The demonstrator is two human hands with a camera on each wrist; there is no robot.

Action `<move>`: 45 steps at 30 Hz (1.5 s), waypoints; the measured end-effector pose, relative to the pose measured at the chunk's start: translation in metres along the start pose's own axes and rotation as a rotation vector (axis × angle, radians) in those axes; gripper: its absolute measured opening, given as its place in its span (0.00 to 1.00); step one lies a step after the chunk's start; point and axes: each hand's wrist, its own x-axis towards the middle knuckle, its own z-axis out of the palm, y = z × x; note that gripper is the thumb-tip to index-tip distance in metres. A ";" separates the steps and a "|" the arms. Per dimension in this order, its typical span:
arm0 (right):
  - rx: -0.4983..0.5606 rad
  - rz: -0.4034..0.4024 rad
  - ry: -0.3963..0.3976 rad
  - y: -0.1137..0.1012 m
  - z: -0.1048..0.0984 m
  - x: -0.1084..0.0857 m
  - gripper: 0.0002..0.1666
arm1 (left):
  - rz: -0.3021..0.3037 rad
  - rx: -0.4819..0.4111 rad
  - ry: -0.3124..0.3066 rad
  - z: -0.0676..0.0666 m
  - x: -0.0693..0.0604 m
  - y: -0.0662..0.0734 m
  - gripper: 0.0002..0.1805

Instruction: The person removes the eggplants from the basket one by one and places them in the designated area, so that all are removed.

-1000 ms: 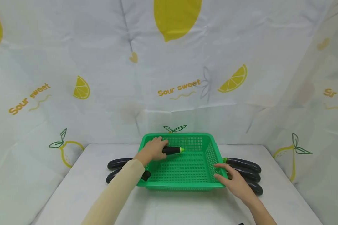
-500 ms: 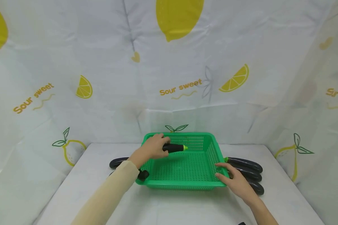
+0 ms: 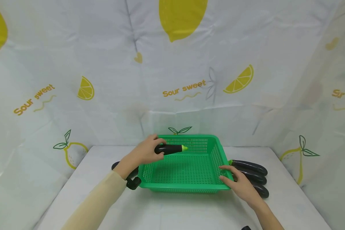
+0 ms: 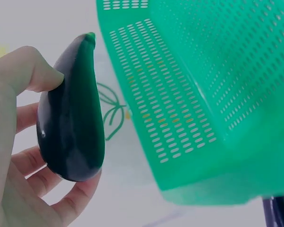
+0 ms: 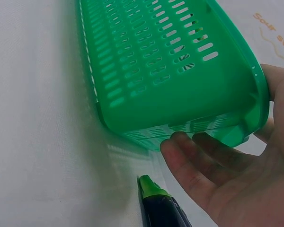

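My left hand (image 3: 149, 150) holds an eggplant (image 3: 169, 149) with a bright green stem end, raised over the left back part of a green plastic basket (image 3: 187, 186). In the left wrist view, the thumb and fingers curl round the dark, glossy eggplant (image 4: 73, 113), beside the basket's perforated wall (image 4: 156, 94). My right hand (image 3: 241, 187) grips the basket's right rim near the front corner. Seen from the right wrist, several fingers (image 5: 194, 161) lie against its outer side. An eggplant with a green cap (image 5: 163, 208) lies just below that hand.
Three eggplants (image 3: 250, 167) lie side by side on the white table (image 3: 187, 210), right of the basket. Left of it, another eggplant (image 3: 115, 165) is mostly hidden by my left arm. A lemon-printed white sheet (image 3: 118, 105) hangs behind the table.
My left hand has lifted the eggplant from inside the basket, moving it up and then left toward the left rim. My right hand has stayed at the basket's right rim.
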 end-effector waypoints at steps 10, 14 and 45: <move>-0.013 -0.008 0.000 -0.002 0.000 0.000 0.34 | 0.053 -0.095 0.173 -0.007 -0.036 -0.020 0.19; -0.011 -0.009 0.002 -0.002 0.000 -0.001 0.33 | 0.026 -0.156 0.232 -0.007 -0.052 -0.029 0.18; -0.034 0.002 0.008 0.000 0.001 0.002 0.33 | -0.318 -0.355 0.520 0.011 -0.152 -0.090 0.15</move>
